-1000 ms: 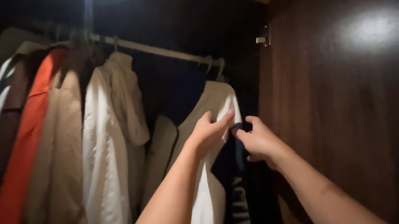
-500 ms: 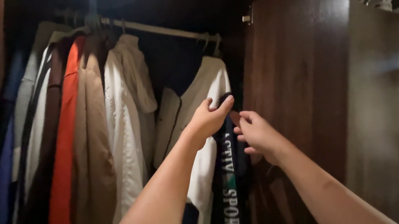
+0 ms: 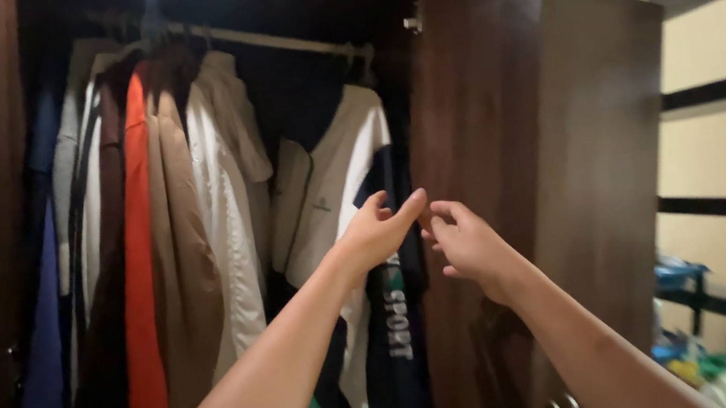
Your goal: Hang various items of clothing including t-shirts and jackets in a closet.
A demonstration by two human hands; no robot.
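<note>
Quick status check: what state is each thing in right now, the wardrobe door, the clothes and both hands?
Wardrobe door: open.
White and navy jacket: hanging on the rail.
Orange garment: hanging.
Left hand: open, holding nothing.
Right hand: open, holding nothing.

The white-and-navy jacket [image 3: 337,189] hangs last on the rail [image 3: 274,44], and both the left hand [image 3: 376,230] and right hand [image 3: 463,242] are in front of its right edge. Right of the jacket, the open wardrobe door [image 3: 490,167] stands close, leaving only a narrow dark slot. Left of the jacket, a white hooded coat [image 3: 228,185] presses nearly against it, then tan and orange garments [image 3: 153,262] pack tightly. Above the jacket's collar, a dark gap under the rail lies open.
</note>
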